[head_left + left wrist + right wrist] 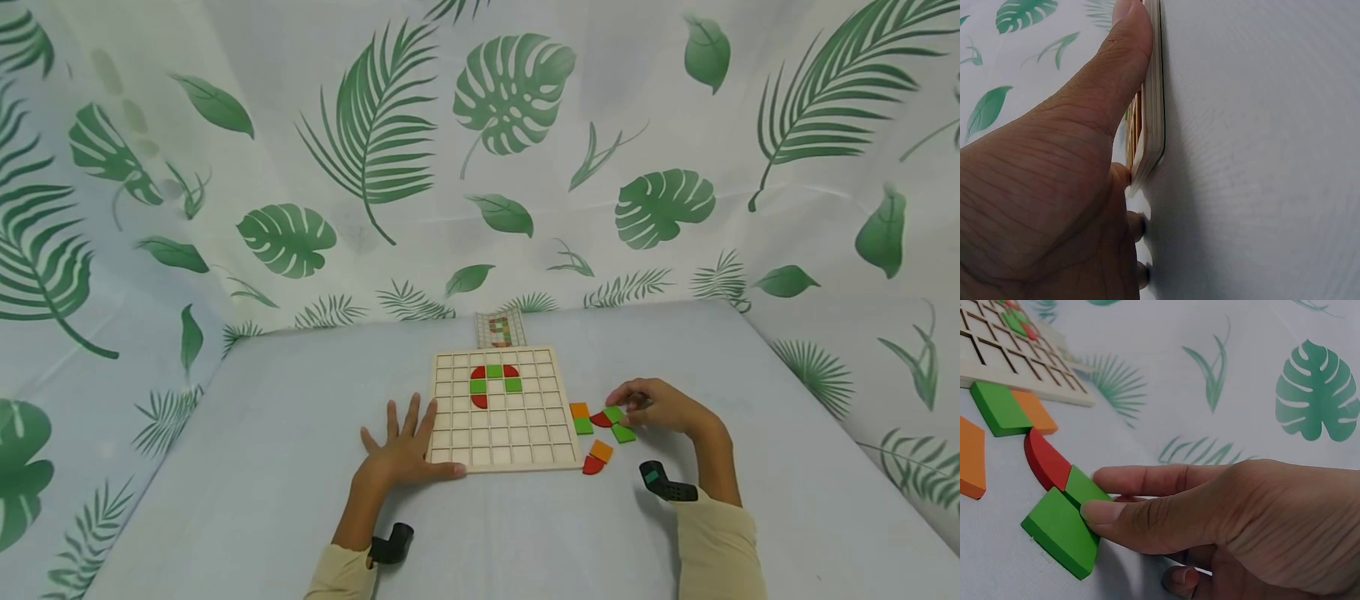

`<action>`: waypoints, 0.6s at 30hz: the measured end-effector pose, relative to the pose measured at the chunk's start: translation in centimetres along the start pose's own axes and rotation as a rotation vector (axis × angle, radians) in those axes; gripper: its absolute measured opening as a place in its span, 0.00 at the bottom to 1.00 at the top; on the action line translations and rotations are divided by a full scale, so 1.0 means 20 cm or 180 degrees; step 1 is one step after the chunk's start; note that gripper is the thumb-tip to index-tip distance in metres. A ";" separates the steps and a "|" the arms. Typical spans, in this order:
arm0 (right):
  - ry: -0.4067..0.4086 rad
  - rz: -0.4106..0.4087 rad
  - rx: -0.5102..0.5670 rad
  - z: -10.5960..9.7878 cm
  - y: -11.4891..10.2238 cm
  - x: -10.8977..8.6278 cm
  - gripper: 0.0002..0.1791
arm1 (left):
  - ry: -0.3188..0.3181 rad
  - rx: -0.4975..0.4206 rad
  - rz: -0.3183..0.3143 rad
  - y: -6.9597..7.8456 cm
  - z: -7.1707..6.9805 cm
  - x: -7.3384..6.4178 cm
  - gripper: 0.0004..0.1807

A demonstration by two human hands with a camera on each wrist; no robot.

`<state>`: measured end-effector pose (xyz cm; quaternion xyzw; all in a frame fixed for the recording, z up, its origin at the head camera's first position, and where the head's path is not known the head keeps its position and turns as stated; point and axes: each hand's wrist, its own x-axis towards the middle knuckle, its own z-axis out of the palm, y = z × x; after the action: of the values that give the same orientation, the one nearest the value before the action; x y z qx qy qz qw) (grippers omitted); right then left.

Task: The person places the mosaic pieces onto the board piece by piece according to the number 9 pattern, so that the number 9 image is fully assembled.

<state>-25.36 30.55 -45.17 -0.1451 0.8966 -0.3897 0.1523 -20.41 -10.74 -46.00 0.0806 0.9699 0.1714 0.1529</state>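
Note:
A square wooden grid board [510, 421] lies on the table, with red quarter-round and green square tiles set in its upper part. At its lower left corner my left hand [401, 454] is spread, the thumb along the front edge and fingers at the left side. In the left wrist view the thumb [1116, 69] rests on the board's edge. To the right of the board, my right hand [660, 406] pinches a green tile [1084, 487] between thumb and index finger. That tile adjoins a red quarter-round tile [1046, 459] and another green tile [1063, 531].
Beside the board's right edge lie an orange tile [579, 409] and a green tile [583, 426]. Nearer me are another orange tile [602, 451] and a red tile [593, 465]. A small pattern card [513, 319] stands behind the board, before the leaf-printed backdrop [420, 275].

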 end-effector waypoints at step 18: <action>0.0369 0.0350 -0.0211 0.02 -0.03 0.02 0.13 | -0.0026 -0.0013 0.0021 -0.01 -0.01 0.01 0.64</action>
<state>-25.53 29.71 -45.12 -0.0777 0.9229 -0.3586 0.1164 -20.59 -10.98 -46.03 0.0842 0.9687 0.1735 0.1565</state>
